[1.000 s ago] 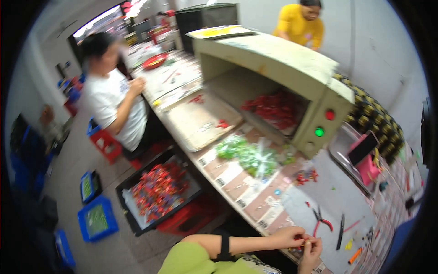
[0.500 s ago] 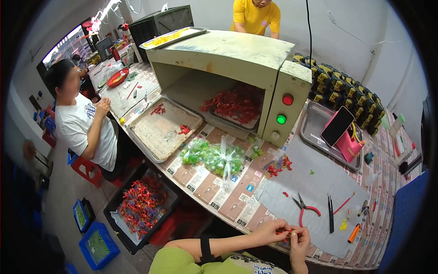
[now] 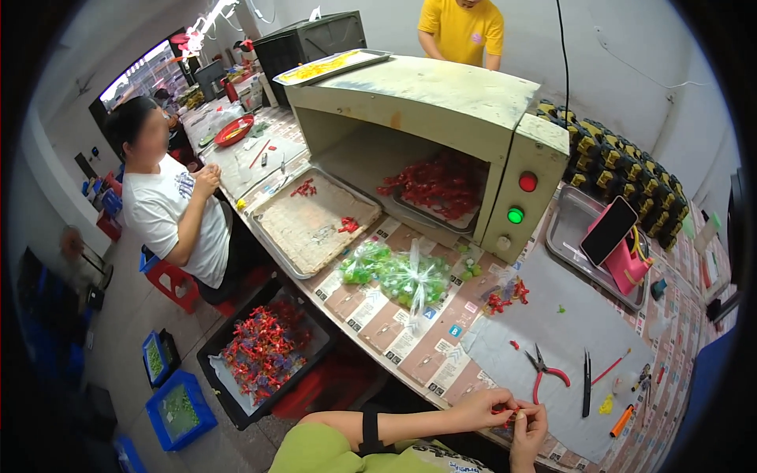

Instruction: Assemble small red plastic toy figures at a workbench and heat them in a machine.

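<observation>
There are two round lights [image 3: 516, 215], one phone [image 3: 609, 231], one pair of pliers [image 3: 541, 367].

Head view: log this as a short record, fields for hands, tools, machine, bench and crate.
Left hand: fingers closed on a small red piece
Right hand: fingers closed on the same piece
Tools: red-handled pliers, black tweezers to their right
Machine: heap of red pieces inside, green light lit
Bench: bagged green pieces, phone against a pink holder
Crate: black, holding mostly red pieces
</observation>
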`<state>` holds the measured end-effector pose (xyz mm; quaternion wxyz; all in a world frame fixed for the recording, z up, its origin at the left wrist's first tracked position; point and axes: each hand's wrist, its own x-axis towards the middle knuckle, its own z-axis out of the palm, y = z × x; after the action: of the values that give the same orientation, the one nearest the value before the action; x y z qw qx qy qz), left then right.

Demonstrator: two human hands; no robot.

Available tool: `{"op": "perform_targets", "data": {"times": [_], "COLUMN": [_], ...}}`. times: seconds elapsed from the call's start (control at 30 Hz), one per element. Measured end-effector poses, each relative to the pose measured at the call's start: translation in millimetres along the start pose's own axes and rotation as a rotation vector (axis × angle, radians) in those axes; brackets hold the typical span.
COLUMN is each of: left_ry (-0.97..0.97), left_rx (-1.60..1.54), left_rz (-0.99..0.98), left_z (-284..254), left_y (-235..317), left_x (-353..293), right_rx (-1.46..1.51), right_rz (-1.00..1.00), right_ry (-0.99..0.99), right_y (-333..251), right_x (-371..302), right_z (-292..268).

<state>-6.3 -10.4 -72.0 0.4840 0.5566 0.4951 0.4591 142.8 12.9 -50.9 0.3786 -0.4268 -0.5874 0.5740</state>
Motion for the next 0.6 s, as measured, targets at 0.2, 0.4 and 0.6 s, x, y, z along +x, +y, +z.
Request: {"op": "perform_targets", "data": {"times": [0.2,0.4,0.6], "left_ry": [-0.001,-0.022,-0.027], "left_rx": [-0.067,-0.123,-0.080], "left_rz": [0.002,-0.043,-0.036], "left_z": [-0.2,0.1,4.1], "left_y": [0.8,4.5,1.3], "left_x": [1.7,1.0,-0.2], "right_rx": [-0.003,0.020,-0.002], "right_rz": [0.006,0.067,0.110], "right_ry": [0.020,-0.036,-0.054], "right_y": [1.4,8.0,3.3], "right_x": [-0.2,-5.9,-8.4], "right_z": [-1.0,-9.9,-12.6]}}
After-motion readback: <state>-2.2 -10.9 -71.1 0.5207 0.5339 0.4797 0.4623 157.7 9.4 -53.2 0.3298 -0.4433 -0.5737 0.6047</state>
